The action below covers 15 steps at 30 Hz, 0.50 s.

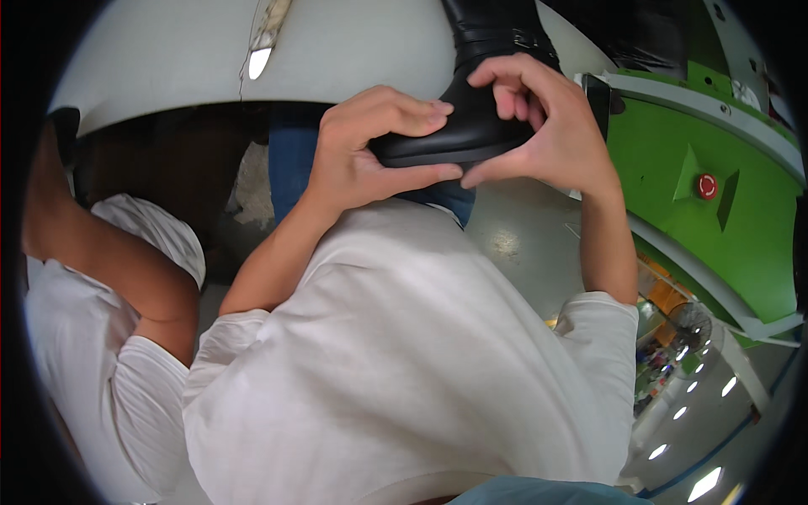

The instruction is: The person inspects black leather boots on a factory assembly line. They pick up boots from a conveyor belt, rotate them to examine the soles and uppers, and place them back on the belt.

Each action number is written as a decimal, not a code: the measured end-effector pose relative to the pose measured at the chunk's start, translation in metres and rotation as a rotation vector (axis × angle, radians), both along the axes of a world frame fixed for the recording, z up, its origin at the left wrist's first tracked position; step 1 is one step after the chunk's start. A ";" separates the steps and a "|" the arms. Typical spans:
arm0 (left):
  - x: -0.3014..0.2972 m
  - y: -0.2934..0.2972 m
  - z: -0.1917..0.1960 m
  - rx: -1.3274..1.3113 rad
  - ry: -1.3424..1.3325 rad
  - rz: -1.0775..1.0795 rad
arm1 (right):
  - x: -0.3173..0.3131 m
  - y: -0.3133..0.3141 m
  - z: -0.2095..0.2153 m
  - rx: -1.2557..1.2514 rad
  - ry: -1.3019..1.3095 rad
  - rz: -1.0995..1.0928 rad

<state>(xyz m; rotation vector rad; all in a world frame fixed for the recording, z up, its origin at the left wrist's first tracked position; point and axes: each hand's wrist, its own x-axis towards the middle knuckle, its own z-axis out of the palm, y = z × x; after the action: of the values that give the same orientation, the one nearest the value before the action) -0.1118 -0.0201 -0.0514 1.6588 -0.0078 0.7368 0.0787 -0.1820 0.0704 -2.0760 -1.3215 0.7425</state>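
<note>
A black leather boot [484,105] with a strap and small metal buckle [523,39] at the ankle is in front of me, toe to the left, shaft running out past the top edge. My left hand [349,147] is closed about the toe, its fingers over the upper and its thumb along the sole's edge. On the other side, my right hand [572,135] curves round the heel end. Its thumb lies by the sole, close to the left thumb's tip, and its fingers curl near the ankle. The heel is hidden behind this hand.
The white worktop [168,67] carries a narrow pale tool-like thing [268,38] with a white tip. At the right stands a green machine [656,151] with a red push button [706,187]. A co-worker's arm [126,269] and white shirt are close on my left.
</note>
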 end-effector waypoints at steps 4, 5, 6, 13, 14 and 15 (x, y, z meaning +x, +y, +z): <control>-0.003 0.004 -0.014 -0.141 0.016 -0.027 | 0.088 -0.035 -0.037 0.139 -0.158 -0.466; -0.006 0.007 -0.015 -0.156 0.050 -0.035 | 0.085 -0.043 -0.045 0.109 0.096 -0.564; -0.006 0.008 -0.014 -0.129 0.053 -0.033 | 0.079 -0.043 -0.051 0.085 0.354 -0.644; -0.017 0.009 0.008 0.106 0.043 -0.056 | 0.047 -0.069 -0.018 0.243 0.539 -0.560; -0.016 0.009 0.018 0.213 0.033 -0.068 | 0.036 -0.074 0.004 0.315 0.456 -0.533; -0.012 0.004 0.040 0.333 0.020 -0.050 | 0.031 -0.077 0.025 0.362 0.236 -0.462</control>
<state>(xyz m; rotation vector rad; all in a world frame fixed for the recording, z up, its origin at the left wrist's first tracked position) -0.1234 -0.0162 -0.0109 1.9745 -0.1650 0.7085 0.1098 -0.2590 0.0955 -1.8323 -0.7402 0.4813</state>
